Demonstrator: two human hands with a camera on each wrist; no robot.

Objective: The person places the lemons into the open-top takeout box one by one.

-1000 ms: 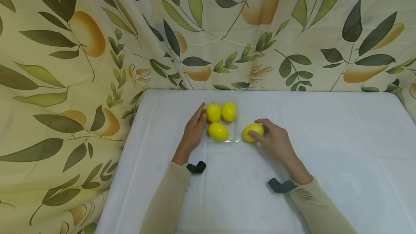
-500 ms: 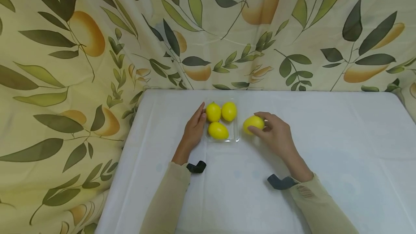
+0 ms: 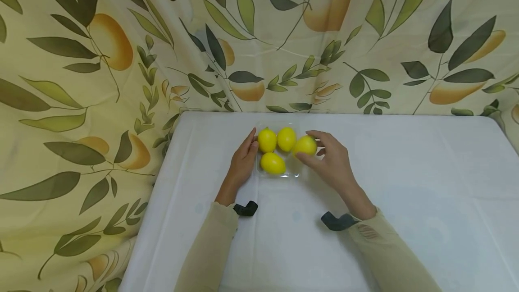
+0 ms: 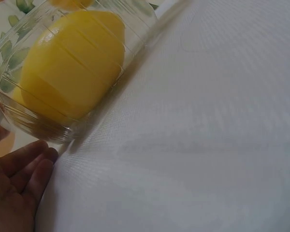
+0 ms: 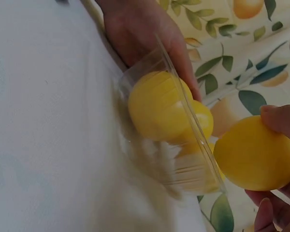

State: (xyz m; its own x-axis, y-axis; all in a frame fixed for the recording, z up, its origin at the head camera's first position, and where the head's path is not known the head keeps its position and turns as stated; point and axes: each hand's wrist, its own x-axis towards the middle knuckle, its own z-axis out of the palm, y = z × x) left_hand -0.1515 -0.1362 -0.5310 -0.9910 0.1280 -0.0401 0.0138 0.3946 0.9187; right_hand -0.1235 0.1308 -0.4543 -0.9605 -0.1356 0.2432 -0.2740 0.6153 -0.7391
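A clear plastic tray [image 3: 291, 171] stands on the table with three yellow lemons in it: one back left [image 3: 266, 140], one back right [image 3: 286, 139] and one front left [image 3: 273, 163]. My left hand [image 3: 242, 162] lies along the tray's left side, its fingers nearly straight. Between thumb and fingers my right hand [image 3: 330, 161] pinches a fourth lemon [image 3: 305, 146] at the tray's right rim. In the right wrist view that held lemon [image 5: 256, 153] is raised beside the top of the tray wall. Seen from the left wrist, a lemon [image 4: 75, 65] shows through the clear plastic.
A white cloth covers the table [image 3: 425, 184]. Behind it and to the left hangs a curtain [image 3: 304, 66] printed with leaves and fruit. Each wrist carries a dark camera mount, the left one [image 3: 246, 208] and the right one [image 3: 338, 221].
My right hand has lifted the lemon from the table right of the tray and carried it left to the tray's right rim. The left hand has stayed in place.
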